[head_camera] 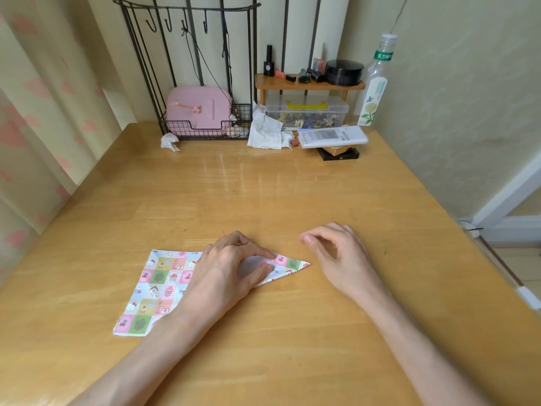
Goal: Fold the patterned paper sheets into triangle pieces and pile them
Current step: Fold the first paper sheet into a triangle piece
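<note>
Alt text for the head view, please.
The left hand presses a patterned paper sheet on a wooden table, its right end folded to a point. The right hand is beside it, loosely curled, holding nothing.

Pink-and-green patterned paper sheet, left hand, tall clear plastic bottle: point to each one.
Pink-and-green patterned paper sheet [158, 288]: head view, its flat part left of the hand.
Left hand [231, 265]: head view, back of the hand.
Tall clear plastic bottle [376, 92]: head view, pale label on its body.
</note>
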